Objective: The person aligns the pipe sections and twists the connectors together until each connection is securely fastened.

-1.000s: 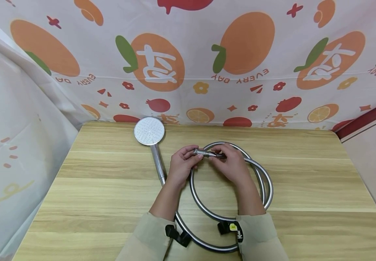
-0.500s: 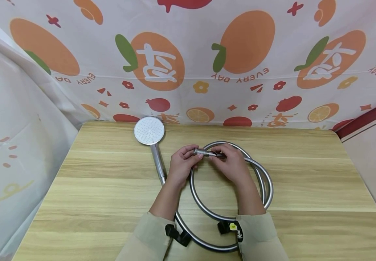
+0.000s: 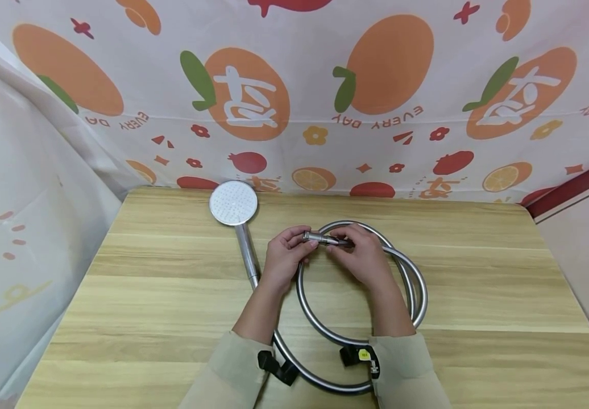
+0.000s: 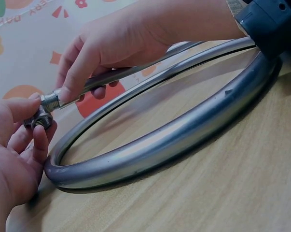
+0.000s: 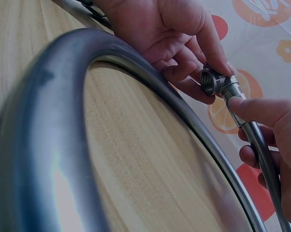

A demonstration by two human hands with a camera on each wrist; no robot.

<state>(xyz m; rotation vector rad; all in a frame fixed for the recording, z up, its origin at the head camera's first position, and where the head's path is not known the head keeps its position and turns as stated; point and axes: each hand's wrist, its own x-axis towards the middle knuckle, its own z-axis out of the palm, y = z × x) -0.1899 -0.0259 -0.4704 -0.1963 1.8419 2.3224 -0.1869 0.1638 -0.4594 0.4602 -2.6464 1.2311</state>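
Observation:
My left hand [image 3: 283,260] pinches a small metal elbow-shaped fitting [image 5: 214,81] between thumb and fingers; its open end shows a threaded inside. My right hand [image 3: 365,257] grips the end of a silver shower hose [image 4: 150,150], thumb and fingers at the metal connector [image 5: 236,107]. Fitting and connector meet in line between the two hands, above the table. From there the hose coils in loops under both forearms. Its other end runs to a round shower head [image 3: 233,203] with a silver handle [image 3: 247,253], lying face up left of my left hand.
The wooden table [image 3: 489,295] ends at a fruit-printed cloth [image 3: 315,102] hanging behind it. A white cloth [image 3: 33,170] hangs at the left. Black wrist straps [image 3: 279,368] sit on both sleeves, close to the hose.
Hands, fitting and hose stay almost in place. The head view shifts very slightly.

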